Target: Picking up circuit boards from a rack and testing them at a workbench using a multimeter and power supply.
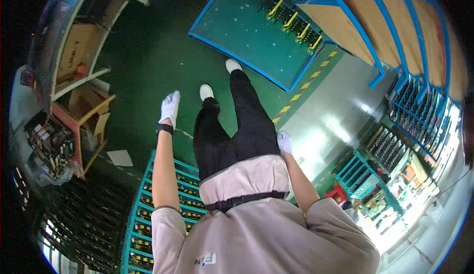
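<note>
My left hand (170,107), in a white glove with a dark band at the wrist, hangs out to the left of my legs. Its fingers are loosely stretched out, and nothing shows in them. My right hand (284,142), also white-gloved, hangs close beside my right thigh. Its fingers point forward and look loosely extended, with no object visible in them; part of the hand is foreshortened. A thin pale cord (184,134) shows near my left wrist. My feet, in white shoes (206,92), are apart on the green floor.
Ahead lies a blue-edged green platform (247,32) carrying several parts with yellow pieces. A teal rack (129,224) loaded with parts stands close at my left. Further left is a wooden-sided cabinet (79,131). Blue-framed panels (365,17) rise ahead right; another teal rack (356,175) stands right.
</note>
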`<action>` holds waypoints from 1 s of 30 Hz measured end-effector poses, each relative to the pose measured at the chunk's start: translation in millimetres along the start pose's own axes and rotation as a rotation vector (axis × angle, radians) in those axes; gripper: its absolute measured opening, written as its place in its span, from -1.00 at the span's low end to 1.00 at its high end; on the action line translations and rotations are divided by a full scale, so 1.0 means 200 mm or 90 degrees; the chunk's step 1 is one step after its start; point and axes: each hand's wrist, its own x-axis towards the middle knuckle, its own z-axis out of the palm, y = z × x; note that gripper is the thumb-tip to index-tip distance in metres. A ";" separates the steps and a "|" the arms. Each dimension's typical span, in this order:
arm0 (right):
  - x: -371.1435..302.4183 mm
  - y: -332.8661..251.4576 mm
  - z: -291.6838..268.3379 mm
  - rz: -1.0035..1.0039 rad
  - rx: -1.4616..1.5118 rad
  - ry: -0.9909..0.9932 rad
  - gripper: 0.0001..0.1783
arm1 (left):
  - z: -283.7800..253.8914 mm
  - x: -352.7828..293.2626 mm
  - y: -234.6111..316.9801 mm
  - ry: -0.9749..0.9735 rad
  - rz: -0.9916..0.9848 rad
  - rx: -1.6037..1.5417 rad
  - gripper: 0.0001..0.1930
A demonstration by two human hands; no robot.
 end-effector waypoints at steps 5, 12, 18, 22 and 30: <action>0.67 -0.05 -0.19 -0.047 -0.063 -0.108 -0.76 | 0.41 0.25 0.14 0.015 -0.094 -0.215 -0.49; 2.20 -0.62 -0.14 -0.241 -0.294 -0.124 -0.64 | 1.17 0.58 0.01 -0.176 -0.257 0.025 -0.47; 3.78 -1.02 -0.53 -0.054 -0.103 0.015 -0.63 | 1.94 0.96 0.30 -0.187 -0.101 -0.174 -0.55; 3.97 -1.15 -0.34 0.085 0.204 0.077 -0.21 | 2.13 1.03 0.06 -0.093 -0.144 -0.134 -0.48; 4.63 -1.04 -0.49 0.087 -0.149 0.134 -0.41 | 2.08 1.09 0.08 -0.095 -0.232 -0.193 -0.32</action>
